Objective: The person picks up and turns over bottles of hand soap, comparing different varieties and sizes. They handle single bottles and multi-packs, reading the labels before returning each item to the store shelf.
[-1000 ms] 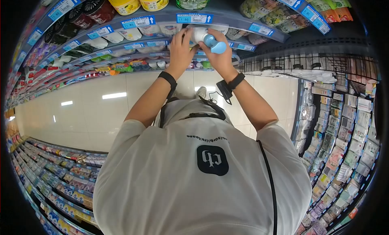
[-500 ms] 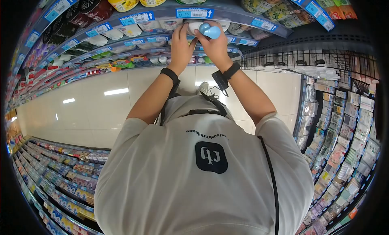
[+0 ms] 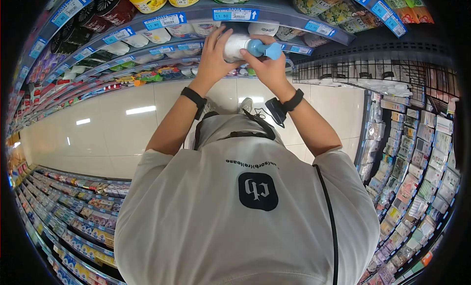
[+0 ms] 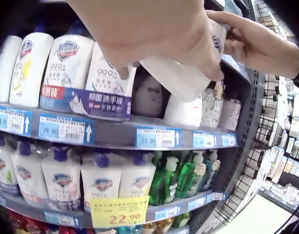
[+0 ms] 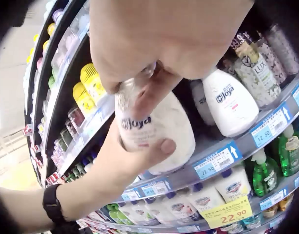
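A white pump bottle (image 3: 236, 43) with a blue pump head (image 3: 265, 50) lies on its side in both hands, just in front of the shelf. My left hand (image 3: 212, 58) wraps round the bottle's body, with the thumb across its label (image 5: 161, 146). My right hand (image 3: 269, 68) grips the neck end by the pump. The right wrist view shows the white bottle (image 5: 154, 127) below my right hand (image 5: 169, 39). In the left wrist view my left hand (image 4: 139, 34) covers most of the bottle (image 4: 181, 78).
Shelf rows of white soap bottles (image 4: 66, 63), green bottles (image 4: 181, 178) and price tags (image 4: 119, 212) face me. A similar white bottle (image 5: 230, 105) stands on the shelf. A wire rack (image 3: 373, 74) is to the right; a tiled aisle floor (image 3: 122, 123) lies below.
The bottle has come back from the shelf opening and turned onto its side, pump now pointing right. Both hands moved slightly down and toward me.
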